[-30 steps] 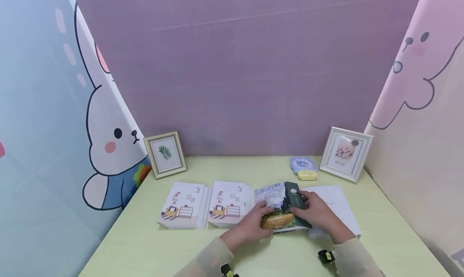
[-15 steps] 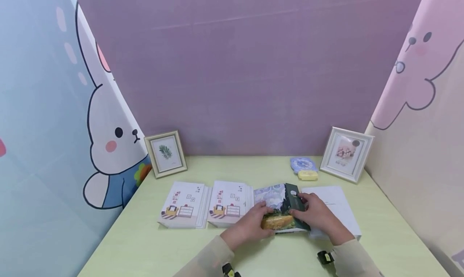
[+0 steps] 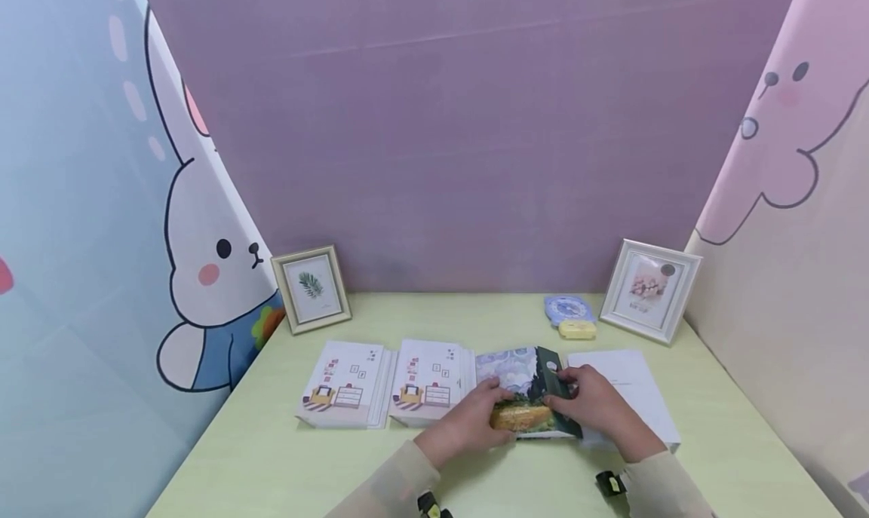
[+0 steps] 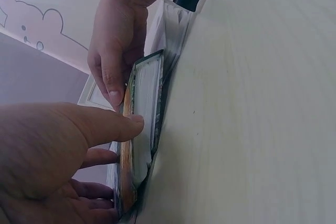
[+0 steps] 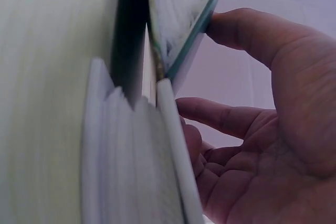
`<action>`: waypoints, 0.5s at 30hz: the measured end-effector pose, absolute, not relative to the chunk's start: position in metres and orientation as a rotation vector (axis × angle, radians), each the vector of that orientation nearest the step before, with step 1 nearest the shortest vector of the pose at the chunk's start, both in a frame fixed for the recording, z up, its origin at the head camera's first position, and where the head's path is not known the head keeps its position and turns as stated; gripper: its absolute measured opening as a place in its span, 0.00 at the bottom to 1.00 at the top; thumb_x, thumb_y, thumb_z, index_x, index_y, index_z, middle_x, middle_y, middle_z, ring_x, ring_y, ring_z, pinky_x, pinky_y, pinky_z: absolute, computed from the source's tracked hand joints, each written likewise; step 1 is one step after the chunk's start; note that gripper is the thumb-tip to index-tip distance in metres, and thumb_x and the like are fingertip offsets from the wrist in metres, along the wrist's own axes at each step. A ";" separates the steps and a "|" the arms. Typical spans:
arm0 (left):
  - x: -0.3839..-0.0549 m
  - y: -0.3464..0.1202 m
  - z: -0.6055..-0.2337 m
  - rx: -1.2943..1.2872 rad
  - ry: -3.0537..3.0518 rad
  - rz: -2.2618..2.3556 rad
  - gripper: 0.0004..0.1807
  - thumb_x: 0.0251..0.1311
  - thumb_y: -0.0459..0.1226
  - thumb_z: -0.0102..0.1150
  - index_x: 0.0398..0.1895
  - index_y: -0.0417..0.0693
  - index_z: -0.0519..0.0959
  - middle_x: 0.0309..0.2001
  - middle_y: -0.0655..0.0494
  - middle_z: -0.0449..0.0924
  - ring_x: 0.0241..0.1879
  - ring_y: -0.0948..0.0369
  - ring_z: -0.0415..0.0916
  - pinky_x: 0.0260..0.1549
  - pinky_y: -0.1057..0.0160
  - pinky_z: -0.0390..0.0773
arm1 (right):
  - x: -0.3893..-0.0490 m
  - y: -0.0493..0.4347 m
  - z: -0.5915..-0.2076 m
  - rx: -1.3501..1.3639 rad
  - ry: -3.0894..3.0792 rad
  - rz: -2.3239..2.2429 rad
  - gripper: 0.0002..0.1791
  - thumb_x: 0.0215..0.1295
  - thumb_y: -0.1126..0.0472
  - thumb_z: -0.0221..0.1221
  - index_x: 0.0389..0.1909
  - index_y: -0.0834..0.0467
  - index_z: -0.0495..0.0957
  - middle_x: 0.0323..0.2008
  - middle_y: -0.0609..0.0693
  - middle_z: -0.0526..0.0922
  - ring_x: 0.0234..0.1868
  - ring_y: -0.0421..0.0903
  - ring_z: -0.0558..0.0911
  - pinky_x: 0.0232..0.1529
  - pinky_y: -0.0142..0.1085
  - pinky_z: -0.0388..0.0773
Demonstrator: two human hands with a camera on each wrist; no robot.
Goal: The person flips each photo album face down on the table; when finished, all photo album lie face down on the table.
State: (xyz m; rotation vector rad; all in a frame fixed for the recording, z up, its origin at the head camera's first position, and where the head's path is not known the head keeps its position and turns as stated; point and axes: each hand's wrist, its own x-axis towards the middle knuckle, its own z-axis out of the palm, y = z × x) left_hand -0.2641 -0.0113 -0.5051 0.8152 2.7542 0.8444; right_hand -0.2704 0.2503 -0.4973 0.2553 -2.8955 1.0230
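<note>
A book [image 3: 523, 418] with a painted landscape cover and a dark green strip lies at the right of a row of books. My left hand [image 3: 467, 425] grips its near left side; in the left wrist view the thumb presses the page edges [image 4: 148, 90] while other fingers rest on the cover. At the green right side, my right hand [image 3: 603, 406] holds the book by thumb and fingers. The right wrist view shows the green cover edge [image 5: 195, 30] tilted, with its corner by a white book [image 5: 134, 156]. That white book's cover [image 3: 634, 382] is partly behind my right hand.
Two stacks of white books, a left one [image 3: 342, 386] and a middle one [image 3: 428, 382], lie on the pale table [image 3: 271, 465]. Behind stand a left photo frame [image 3: 312, 288] and a right photo frame [image 3: 648, 290], beside blue [image 3: 569, 308] and yellow [image 3: 577, 329] small items.
The painted book's right side has come down slightly. Both hands stay on it in nearly the same places, and the other books have not moved.
</note>
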 end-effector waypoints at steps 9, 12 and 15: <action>-0.264 -0.008 -0.506 0.852 2.786 0.805 0.36 0.56 0.47 0.78 0.69 0.55 0.78 0.79 0.45 0.61 0.77 0.49 0.61 0.74 0.51 0.64 | -0.268 0.248 -0.495 0.291 -2.887 1.037 0.27 0.54 0.54 0.78 0.50 0.68 0.86 0.40 0.54 0.80 0.33 0.43 0.78 0.33 0.40 0.80; -0.265 -0.007 -0.507 0.846 2.795 0.809 0.36 0.55 0.47 0.79 0.68 0.56 0.79 0.78 0.46 0.62 0.76 0.49 0.62 0.74 0.52 0.64 | -0.269 0.248 -0.495 0.290 -2.881 1.033 0.26 0.53 0.56 0.78 0.49 0.67 0.86 0.39 0.53 0.80 0.32 0.43 0.78 0.33 0.39 0.80; -0.267 -0.006 -0.508 0.839 2.803 0.814 0.34 0.54 0.47 0.79 0.66 0.57 0.80 0.78 0.47 0.63 0.76 0.50 0.63 0.74 0.52 0.64 | -0.269 0.248 -0.496 0.292 -2.871 1.056 0.26 0.53 0.57 0.78 0.49 0.67 0.86 0.39 0.53 0.80 0.32 0.43 0.78 0.31 0.38 0.79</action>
